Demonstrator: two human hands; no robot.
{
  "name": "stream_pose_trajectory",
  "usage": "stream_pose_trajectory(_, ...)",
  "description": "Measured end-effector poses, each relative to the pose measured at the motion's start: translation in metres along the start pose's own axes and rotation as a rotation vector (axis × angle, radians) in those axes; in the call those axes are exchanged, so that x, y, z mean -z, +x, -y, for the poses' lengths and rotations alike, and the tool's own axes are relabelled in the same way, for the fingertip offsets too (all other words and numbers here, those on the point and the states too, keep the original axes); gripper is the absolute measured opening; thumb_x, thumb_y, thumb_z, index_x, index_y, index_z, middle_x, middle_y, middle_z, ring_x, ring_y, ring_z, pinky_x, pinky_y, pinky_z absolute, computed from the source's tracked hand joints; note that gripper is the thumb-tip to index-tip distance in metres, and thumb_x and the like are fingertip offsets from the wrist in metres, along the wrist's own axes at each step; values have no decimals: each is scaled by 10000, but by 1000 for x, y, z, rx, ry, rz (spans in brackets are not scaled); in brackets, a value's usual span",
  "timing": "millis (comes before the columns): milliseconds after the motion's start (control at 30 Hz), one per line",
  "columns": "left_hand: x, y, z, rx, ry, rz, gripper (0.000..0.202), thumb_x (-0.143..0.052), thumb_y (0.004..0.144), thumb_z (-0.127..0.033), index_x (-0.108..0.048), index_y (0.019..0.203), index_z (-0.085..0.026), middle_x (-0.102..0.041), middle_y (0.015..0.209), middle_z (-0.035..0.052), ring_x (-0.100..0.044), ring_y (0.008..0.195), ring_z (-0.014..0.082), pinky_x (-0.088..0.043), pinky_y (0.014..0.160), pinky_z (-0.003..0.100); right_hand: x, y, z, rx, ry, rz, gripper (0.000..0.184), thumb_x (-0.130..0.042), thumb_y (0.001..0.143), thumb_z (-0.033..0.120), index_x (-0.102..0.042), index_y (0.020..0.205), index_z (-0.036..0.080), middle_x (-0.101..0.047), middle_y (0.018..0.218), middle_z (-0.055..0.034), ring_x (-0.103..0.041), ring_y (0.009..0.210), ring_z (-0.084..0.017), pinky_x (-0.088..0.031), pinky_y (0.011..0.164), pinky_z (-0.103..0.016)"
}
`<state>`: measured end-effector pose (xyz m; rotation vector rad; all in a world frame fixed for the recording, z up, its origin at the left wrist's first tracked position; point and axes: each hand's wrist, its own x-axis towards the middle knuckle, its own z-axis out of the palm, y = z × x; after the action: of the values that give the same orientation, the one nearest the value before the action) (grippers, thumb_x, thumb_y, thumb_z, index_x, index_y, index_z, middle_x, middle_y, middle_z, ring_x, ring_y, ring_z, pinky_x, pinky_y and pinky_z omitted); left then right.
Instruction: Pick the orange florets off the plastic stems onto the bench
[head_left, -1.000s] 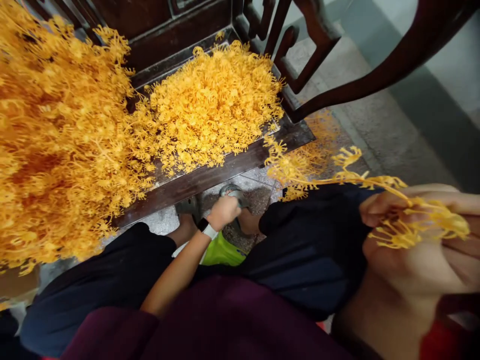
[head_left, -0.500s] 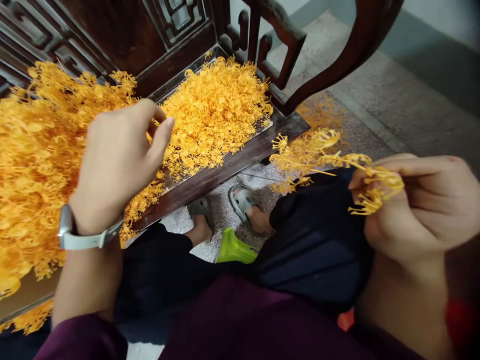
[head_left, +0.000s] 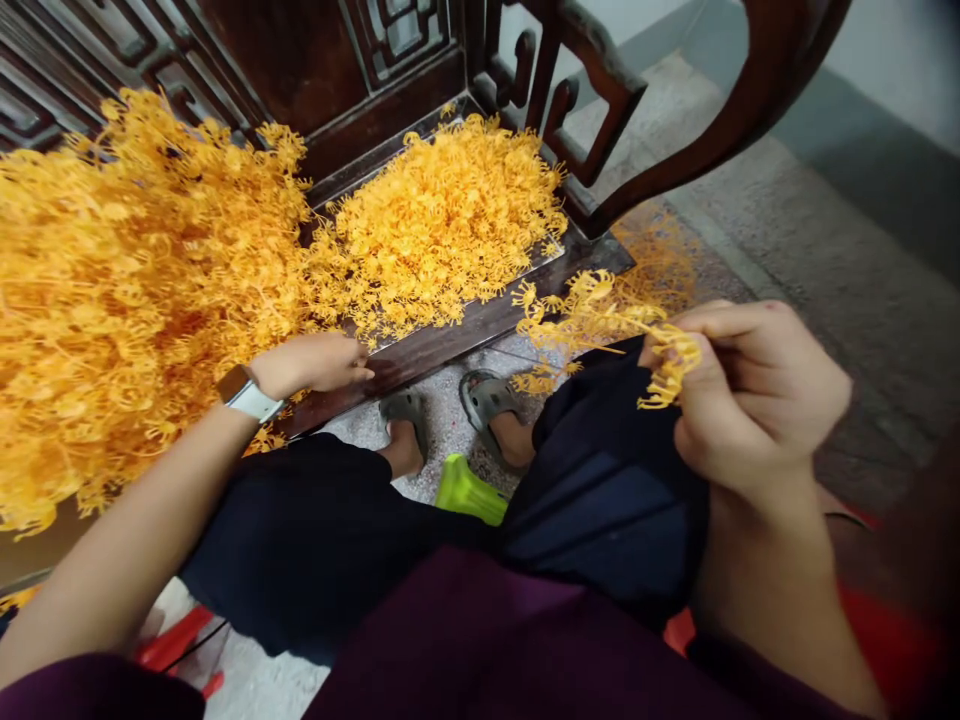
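On the left, a big orange pile (head_left: 112, 300) sits on the dark wooden seat (head_left: 450, 345). My left hand (head_left: 311, 362) curls at its edge, and I cannot tell if the fingers hold anything. A rough tug there could spill pieces onto the floor (head_left: 787, 250). On the right, my right hand (head_left: 750, 400) pinches an orange sprig (head_left: 592, 315) tight. Squeezing harder might snap it.

Stretches the left arm (head_left: 142, 520) forward and down, nearly straight, left hand (head_left: 311, 362) palm down, fingers loosely together and slack. Holds the right hand (head_left: 750, 400) up close, wrist bent, fingers curled, thumb and forefinger pinched tight.
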<state>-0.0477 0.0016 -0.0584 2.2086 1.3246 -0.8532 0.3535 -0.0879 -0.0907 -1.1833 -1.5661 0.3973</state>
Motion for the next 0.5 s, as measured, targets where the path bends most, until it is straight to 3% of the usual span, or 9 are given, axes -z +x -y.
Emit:
stream_pose_trajectory(67,-12,8,6,-11,-50,5,373,-664,1057,-326,-645,718,-171,-607,629,-48,-439,548,107,-327,617,247,-6,4,4,75,25,77,55,-652,1021,236,-684,978,228,-644,800,-51,-574,649,-165,-425,585,-360)
stream_pose_trajectory(167,-17,24,10,-21,-59,-112,422,-607,1100,-364,-601,725,-169,-600,677,-36,-450,610,100,-346,670,240,-15,8,12,103,19,154,74,-654,996,146,-665,979,217,-651,822,-37,-600,676,-153,-439,601,-337)
stream_pose_trajectory(333,13,40,-2,-33,0,-254,257,-609,1058,-334,-701,877,-177,-735,913,83,-635,783,195,-431,738,315,-30,13,28,93,64,221,81,-621,1045,175,-653,985,219,-658,841,-25,-623,703,-155,-470,638,-326)
stream_pose_trajectory(400,34,33,-20,-63,44,-396,320,-507,1098,-338,-725,946,-160,-756,996,138,-695,885,251,-483,795,363,-37,20,33,87,102,236,104,-610,1070,220,-652,974,225,-653,834,-20,-617,693,-155,-471,617,-315)
stream_pose_trajectory(500,63,16,-65,-263,-92,-765,458,-352,1165,-443,-705,1214,-156,-751,1225,150,-701,1179,284,-517,1021,416,-49,42,31,92,165,291,174,-622,1085,314,-654,938,228,-634,808,-17,-585,673,-155,-456,594,-308)
